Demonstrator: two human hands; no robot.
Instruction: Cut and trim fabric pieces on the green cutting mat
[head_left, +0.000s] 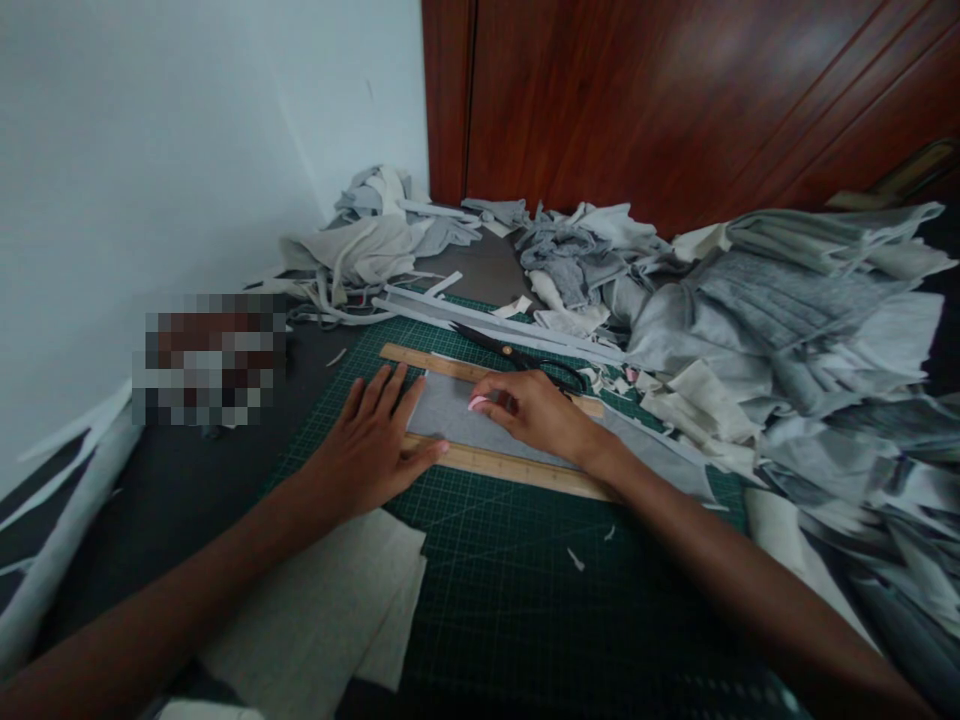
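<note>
A strip of grey fabric (450, 407) lies on the green cutting mat (480, 540), with one wooden ruler (517, 467) along its near edge and another wooden ruler (412, 356) along its far edge. My left hand (379, 425) is spread flat at the left end, its thumb on the near ruler and its fingers by the far one. Over the fabric, my right hand (536, 405) pinches a small pink and white piece, probably tailor's chalk (477, 402). Black scissors (517, 355) rest just beyond the far ruler, partly behind my right hand.
Heaps of grey and off-white fabric (817, 290) crowd the right and back. Cream fabric pieces (322, 610) lie near my left forearm. Long pale strips (510, 325) cross the mat's far side. A white wall (187, 130) and a wooden door (660, 100) stand behind.
</note>
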